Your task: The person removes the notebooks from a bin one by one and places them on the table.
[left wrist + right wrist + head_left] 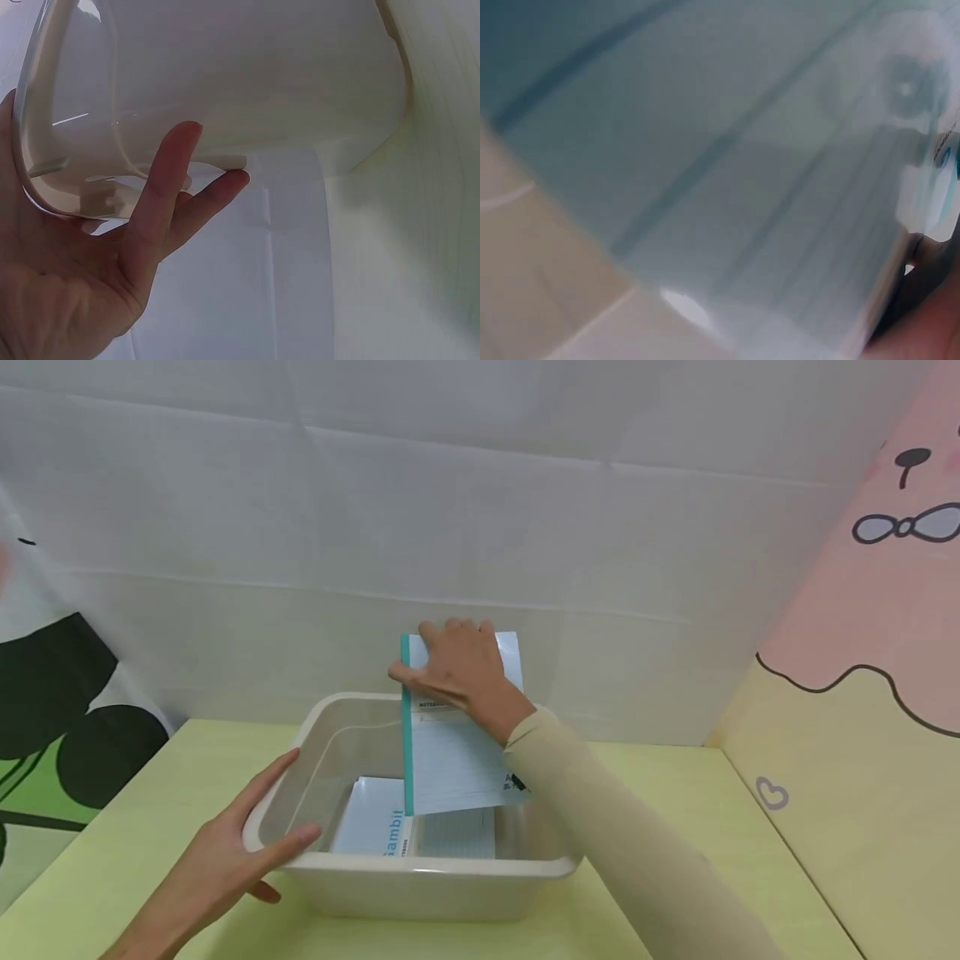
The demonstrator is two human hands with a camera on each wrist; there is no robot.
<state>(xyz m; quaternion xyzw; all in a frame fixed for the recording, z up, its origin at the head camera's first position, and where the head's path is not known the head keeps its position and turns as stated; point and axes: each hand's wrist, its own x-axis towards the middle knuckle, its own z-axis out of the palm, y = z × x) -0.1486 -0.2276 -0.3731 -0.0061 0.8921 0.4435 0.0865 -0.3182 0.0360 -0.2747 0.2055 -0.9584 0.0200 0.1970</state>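
Observation:
A notebook (457, 777) with a teal spine and pale blue cover stands nearly upright over the cream plastic basin (420, 887). My right hand (465, 664) grips its upper part, fingertips at the top edge and thumb reaching past the spine. In the right wrist view, the lined cover of the notebook (727, 172) fills most of the picture, blurred. My left hand (217, 852) holds the basin's near left corner, its thumb over the rim and other fingers along the outside. The left wrist view shows the fingers (161, 187) stretched beside the basin's outer wall.
Inside the basin lie more notebooks, one with blue "Gambit" lettering (367, 818) and one lined cover (457, 835), partly hidden. The basin stands on a pale yellow-green table (675, 810). A white sheet (450, 527) hangs behind; a printed cartoon panel (862, 635) borders the right.

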